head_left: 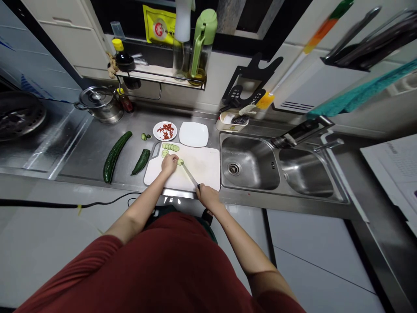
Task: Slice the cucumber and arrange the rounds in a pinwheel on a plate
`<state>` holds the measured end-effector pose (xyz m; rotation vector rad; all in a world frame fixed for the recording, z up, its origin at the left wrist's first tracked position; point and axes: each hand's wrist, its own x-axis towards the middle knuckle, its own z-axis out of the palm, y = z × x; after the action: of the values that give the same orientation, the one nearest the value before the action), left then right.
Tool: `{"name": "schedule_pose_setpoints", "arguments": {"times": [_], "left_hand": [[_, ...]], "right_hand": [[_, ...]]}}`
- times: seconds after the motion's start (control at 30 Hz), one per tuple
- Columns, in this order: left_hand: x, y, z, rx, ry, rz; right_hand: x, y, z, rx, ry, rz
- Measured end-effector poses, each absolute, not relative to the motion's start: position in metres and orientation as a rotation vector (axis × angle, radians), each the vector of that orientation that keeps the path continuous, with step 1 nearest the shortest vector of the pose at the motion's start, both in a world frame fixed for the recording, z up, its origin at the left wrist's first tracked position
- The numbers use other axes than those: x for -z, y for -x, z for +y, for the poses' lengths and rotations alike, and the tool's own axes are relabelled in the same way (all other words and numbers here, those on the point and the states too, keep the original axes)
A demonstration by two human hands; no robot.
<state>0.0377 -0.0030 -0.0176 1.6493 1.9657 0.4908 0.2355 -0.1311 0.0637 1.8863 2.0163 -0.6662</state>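
Observation:
My right hand (208, 195) is wrapped round the handle of a kitchen knife (190, 174), whose blade slants up and left over the white cutting board (203, 163). At the blade's tip lies a pale cucumber slice (180, 162). My left hand (169, 164) is closed, its fingertips pinched at that slice's left edge. Just above my left hand is another cucumber slice (165, 153), with a row of overlapping cucumber slices (170, 147) behind it. Left of the board, a cut cucumber piece (140, 162) and a whole cucumber (117, 156) rest on the steel counter.
Behind the board stand a plate of chopped red pieces (165, 131) and a white square plate (193, 134). Cucumber ends (145, 136) lie nearby. A double sink (249, 161) adjoins the board's right side. A lidded pot (100, 103) is at the back left, beneath a bottle shelf (159, 74).

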Motion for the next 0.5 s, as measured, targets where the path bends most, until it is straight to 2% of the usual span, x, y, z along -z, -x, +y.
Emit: {"name": "schedule_pose_setpoints", "arguments": {"times": [0.5], "left_hand": [[0.020,-0.038,-0.003,-0.523,-1.654,1.960]], "right_hand": [[-0.064,-0.230,-0.113,0.687,-1.859,2.046]]}}
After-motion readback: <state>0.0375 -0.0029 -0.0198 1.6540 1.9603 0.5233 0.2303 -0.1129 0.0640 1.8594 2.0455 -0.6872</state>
